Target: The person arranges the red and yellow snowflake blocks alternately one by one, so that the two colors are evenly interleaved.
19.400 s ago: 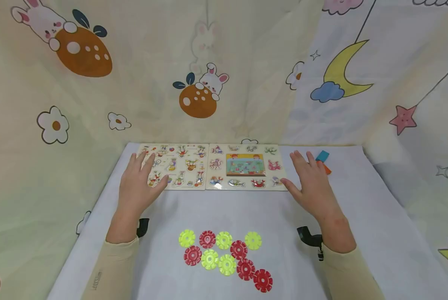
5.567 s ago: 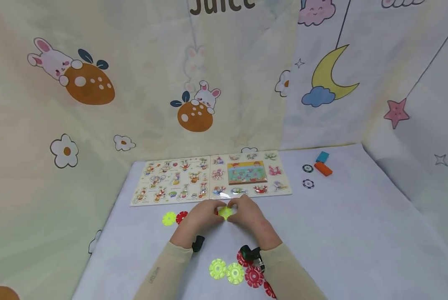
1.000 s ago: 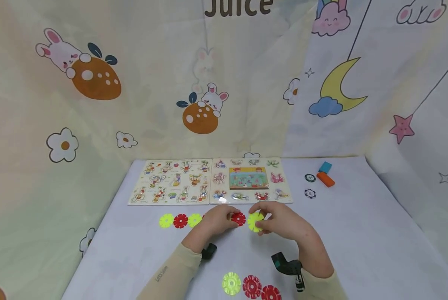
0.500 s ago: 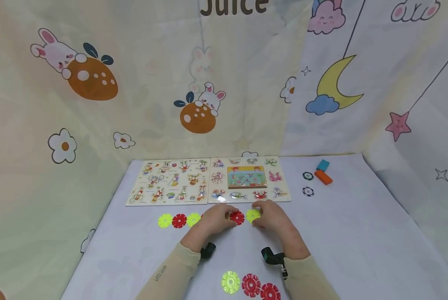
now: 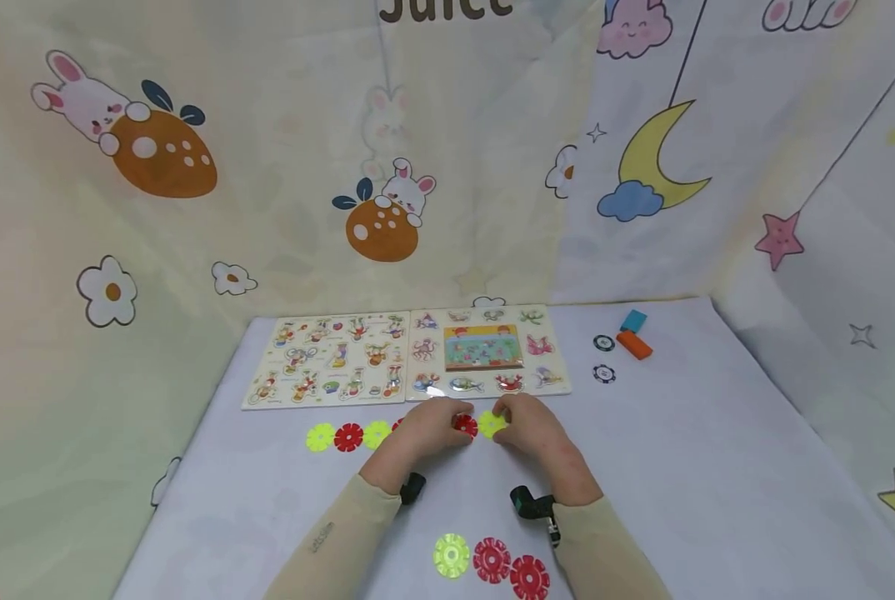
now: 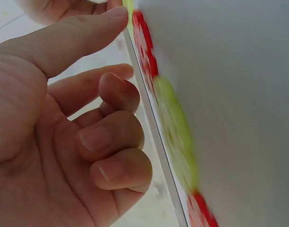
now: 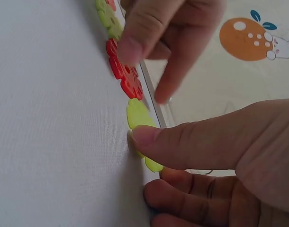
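My right hand (image 5: 533, 429) pinches a yellow-green notched plastic disc (image 5: 492, 424), its thumb on top (image 7: 156, 135). This disc sits at the right end of a row, just beside a red notched disc (image 5: 466, 427). My left hand (image 5: 434, 427) is around that red disc, thumb and forefinger spread apart on either side; a gap shows between the fingertips and the disc in the left wrist view. Leftward run a yellow disc (image 5: 320, 437), a red disc (image 5: 348, 437) and another yellow disc (image 5: 377, 434). The left hand hides part of the row from the head view.
Behind the row lie two picture puzzle boards (image 5: 327, 360). One yellow disc (image 5: 451, 556) and two red discs (image 5: 492, 560) lie near the front. At the right are two round chips (image 5: 604, 373), an orange block (image 5: 634, 345) and a blue block (image 5: 633, 321).
From the first clustered layout, discs have moved into a row before the boards, and two chips have appeared. In the last second my right hand has lowered the yellow disc leftward, beside the red one.
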A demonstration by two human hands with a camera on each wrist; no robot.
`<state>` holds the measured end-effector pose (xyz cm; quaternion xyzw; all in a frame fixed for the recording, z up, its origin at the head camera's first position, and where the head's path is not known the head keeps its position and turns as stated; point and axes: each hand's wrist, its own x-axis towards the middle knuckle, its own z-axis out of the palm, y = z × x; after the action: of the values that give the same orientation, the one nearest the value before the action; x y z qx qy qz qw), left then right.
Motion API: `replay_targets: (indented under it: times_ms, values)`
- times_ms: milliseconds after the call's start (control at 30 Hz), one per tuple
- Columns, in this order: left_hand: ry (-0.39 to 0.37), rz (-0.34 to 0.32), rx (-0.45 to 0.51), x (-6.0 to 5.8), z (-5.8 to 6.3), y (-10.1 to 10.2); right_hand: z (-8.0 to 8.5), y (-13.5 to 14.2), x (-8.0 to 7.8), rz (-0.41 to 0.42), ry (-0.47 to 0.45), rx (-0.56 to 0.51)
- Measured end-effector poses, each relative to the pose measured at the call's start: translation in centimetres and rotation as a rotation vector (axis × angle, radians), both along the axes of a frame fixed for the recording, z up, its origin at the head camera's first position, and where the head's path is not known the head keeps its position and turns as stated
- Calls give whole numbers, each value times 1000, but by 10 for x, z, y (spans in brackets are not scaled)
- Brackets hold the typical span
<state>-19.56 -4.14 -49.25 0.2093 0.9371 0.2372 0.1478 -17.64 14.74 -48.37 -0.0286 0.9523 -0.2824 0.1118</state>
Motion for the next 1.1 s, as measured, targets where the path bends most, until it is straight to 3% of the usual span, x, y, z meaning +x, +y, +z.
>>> replay_targets:
  times_ms: [367,533,700,800,933,1033,1100]
  values:
    - [10,-93,77,-3,-15,13,1,-3,2,41,-35,-46]
    - [8,-120,90,-7,-15,14,14,6,11,-42,-80,-46]
    - [10,-124,71,-11,-17,11,25,11,42,-53,-105,-68]
    - [12,-119,71,-12,-17,9,26,11,67,21,-127,-125]
    - [-3,-112,85,-12,-13,9,19,5,103,136,-235,-211]
    - [-18,-109,98,-11,-12,11,12,-4,124,171,-291,-177]
    - [-24,-105,101,-11,-13,11,7,-11,134,169,-277,-113]
